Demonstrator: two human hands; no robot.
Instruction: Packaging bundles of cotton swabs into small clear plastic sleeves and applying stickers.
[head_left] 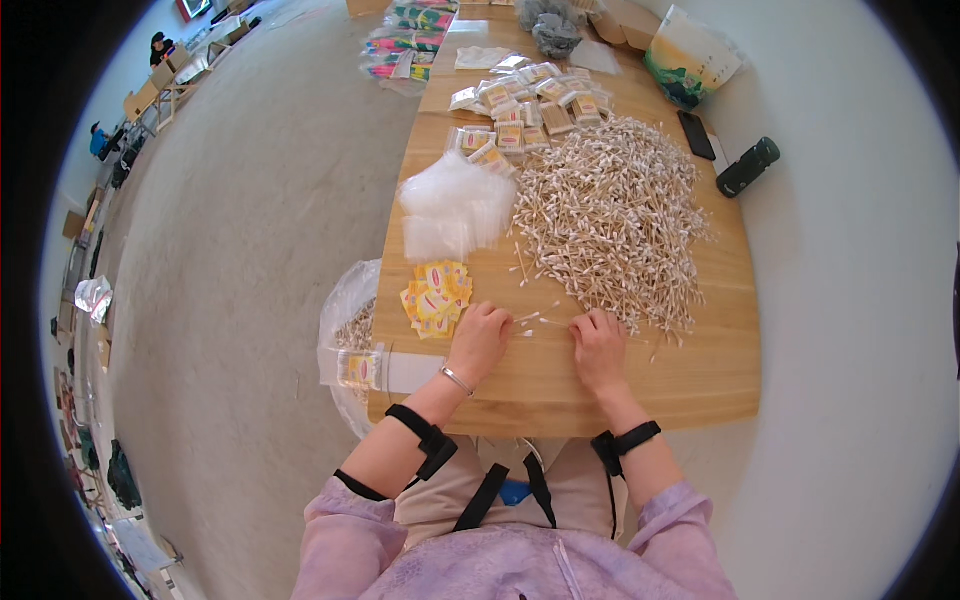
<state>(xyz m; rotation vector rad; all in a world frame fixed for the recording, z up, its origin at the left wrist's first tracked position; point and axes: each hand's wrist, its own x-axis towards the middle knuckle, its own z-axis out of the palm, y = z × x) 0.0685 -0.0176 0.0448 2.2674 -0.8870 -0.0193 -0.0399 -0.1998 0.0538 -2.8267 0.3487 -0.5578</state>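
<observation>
Swabs (612, 220): pale wooden heap | left hand (480, 340), right hand (598, 348): curled, grip unclear

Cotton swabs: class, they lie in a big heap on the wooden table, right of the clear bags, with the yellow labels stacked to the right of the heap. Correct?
Not quite. The head view shows the yellow labels left of the cotton swabs, below the clear bags, beside the left hand. The rest holds.

A pale honey wood grain was shown by the table (640, 385). The cotton swabs (610, 215) were white-tipped on tan sticks. The small labels (437, 297) were yellow with red marks, possibly pink. The empty bags (452, 208) were translucent white, and the sleeves (350, 540) lilac.
</observation>
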